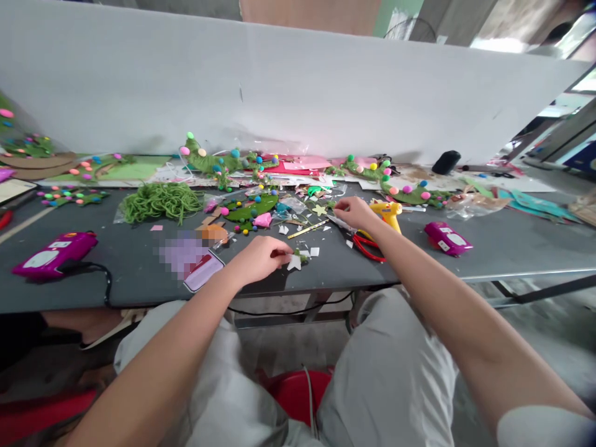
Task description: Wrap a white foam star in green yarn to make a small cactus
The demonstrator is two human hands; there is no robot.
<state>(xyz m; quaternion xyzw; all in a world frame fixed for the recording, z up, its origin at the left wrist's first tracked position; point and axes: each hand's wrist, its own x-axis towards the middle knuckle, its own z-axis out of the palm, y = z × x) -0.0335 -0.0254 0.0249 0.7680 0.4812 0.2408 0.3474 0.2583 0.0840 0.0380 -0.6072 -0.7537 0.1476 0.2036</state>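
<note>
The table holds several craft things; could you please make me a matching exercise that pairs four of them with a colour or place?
1. glue gun
2. yarn
3. scissors
4. white star

A. red-handled
B. by the left hand
C. yellow
D. green, heaped

Pairs: 1-C; 2-D; 3-A; 4-B

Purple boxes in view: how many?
2: one purple box at left, beside a cable; another purple box right of the glue gun. A cut-off purple bit at far left may be a third.
</note>
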